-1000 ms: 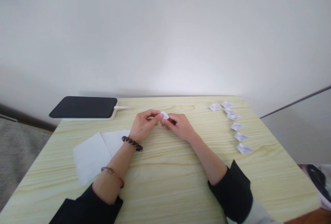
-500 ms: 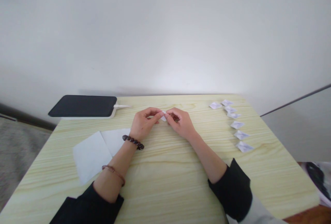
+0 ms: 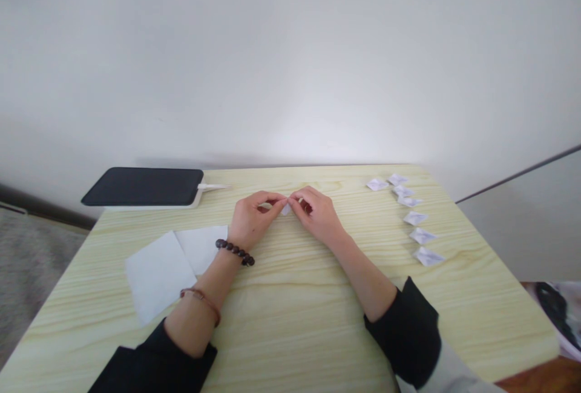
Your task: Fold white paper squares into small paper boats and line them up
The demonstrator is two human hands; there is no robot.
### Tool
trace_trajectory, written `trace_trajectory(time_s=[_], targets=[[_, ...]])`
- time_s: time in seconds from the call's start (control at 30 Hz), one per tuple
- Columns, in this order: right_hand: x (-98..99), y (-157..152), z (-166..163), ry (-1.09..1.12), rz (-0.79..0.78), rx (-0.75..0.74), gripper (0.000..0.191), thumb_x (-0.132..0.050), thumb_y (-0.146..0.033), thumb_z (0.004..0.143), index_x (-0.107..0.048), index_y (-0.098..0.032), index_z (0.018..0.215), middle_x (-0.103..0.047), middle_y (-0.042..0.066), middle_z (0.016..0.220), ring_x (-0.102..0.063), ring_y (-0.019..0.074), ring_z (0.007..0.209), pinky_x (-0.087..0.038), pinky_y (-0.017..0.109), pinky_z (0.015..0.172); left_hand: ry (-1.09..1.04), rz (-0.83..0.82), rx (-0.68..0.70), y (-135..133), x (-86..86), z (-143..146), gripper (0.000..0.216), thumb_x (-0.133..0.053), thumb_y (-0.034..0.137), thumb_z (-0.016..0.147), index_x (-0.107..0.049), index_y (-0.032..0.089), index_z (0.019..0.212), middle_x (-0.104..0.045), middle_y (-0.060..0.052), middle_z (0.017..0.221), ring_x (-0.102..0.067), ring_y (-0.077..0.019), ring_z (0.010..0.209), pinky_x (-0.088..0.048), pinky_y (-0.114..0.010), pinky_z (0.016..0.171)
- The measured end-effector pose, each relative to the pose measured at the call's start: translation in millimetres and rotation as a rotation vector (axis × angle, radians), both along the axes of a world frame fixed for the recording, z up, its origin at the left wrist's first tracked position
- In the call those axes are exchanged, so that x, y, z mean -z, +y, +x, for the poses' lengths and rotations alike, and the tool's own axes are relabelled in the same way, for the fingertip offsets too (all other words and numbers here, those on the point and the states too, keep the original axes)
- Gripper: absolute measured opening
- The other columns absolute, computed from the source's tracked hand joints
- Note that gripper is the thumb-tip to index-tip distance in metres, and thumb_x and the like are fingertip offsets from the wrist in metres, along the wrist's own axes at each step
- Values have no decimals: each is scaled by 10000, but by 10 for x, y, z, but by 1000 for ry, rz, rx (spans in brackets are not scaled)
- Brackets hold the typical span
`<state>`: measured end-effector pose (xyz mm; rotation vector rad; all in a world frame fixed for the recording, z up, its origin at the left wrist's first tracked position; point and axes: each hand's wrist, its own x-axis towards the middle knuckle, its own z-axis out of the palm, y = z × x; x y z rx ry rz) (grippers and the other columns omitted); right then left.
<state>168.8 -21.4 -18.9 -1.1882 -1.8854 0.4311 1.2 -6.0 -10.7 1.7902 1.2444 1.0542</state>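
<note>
Between my two hands, above the middle of the table, is a small piece of folded white paper (image 3: 285, 210). My left hand (image 3: 256, 216) pinches it from the left with thumb and forefinger. From the right, my right hand (image 3: 314, 214) pinches it the same way, and the fingertips of both hands nearly meet. Most of the paper is hidden behind the fingers; only a small white point shows below them. Flat white paper sheets (image 3: 160, 277) lie partly overlapping beside my left forearm.
Several small folded paper boats (image 3: 416, 218) stand in a curved row on the right of the wooden table (image 3: 290, 332). At the back left, a black phone (image 3: 145, 186) with a white cable (image 3: 213, 186) rests on a white block. A pale wall (image 3: 290, 60) rises behind the table.
The hands stay in almost the same place, with fingertips slightly closer together. Less of the folded paper shows between them. The view has shifted very slightly.
</note>
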Motion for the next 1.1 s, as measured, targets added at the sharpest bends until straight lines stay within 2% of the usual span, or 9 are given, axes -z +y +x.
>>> trace_trajectory(time_s=[0.13,0.4,0.73,0.8,0.9,1.0,1.1], targets=[[-5,-5,-11,-9,5,28,135,-488,-256,895,-583,-185,830,-588,21,780,-515,106,614,-429,226,612,26,9,-7,2,-11,11,269,-617,409,796,-716,177,889,-723,-50,887,-653,-179,797,-528,-246,667],[-11,-12,-18,20,-3,17,128,-517,-275,880,-584,-180,827,-597,7,775,-492,77,538,-419,204,552,35,63,4,13,4,12,198,-611,349,800,-709,178,817,-714,-28,822,-644,-156,750,-508,-217,617],[-26,-14,-39,15,-31,82,120,-525,-239,849,-599,-179,776,-617,7,724,-559,93,573,-450,207,590,0,65,-16,2,3,15,173,-629,335,785,-707,181,799,-702,-26,809,-643,-161,768,-520,-212,596],[-11,-11,-41,70,-70,103,116,-529,-250,846,-595,-182,778,-621,1,685,-585,99,561,-456,205,570,-56,19,-30,8,10,14,194,-634,358,783,-701,179,809,-697,-35,829,-646,-171,777,-521,-210,559],[9,-13,-40,197,-174,103,129,-511,-290,869,-576,-190,818,-636,-9,652,-622,102,524,-461,192,516,-228,-57,-26,20,16,18,247,-642,403,777,-678,166,836,-684,-66,974,-647,-194,853,-542,-215,540],[15,-17,-40,288,-209,62,154,-480,-327,897,-551,-194,866,-683,14,767,-645,96,530,-480,182,499,-422,-110,-21,35,13,26,274,-655,419,774,-640,156,851,-668,-84,1076,-645,-201,925,-580,-263,644],[16,-16,-41,326,-197,40,180,-456,-362,915,-529,-199,898,-695,29,838,-651,92,541,-503,184,510,-589,-171,-32,54,12,25,296,-680,420,761,-584,159,865,-696,-82,1020,-658,-189,920,-585,-308,723]])
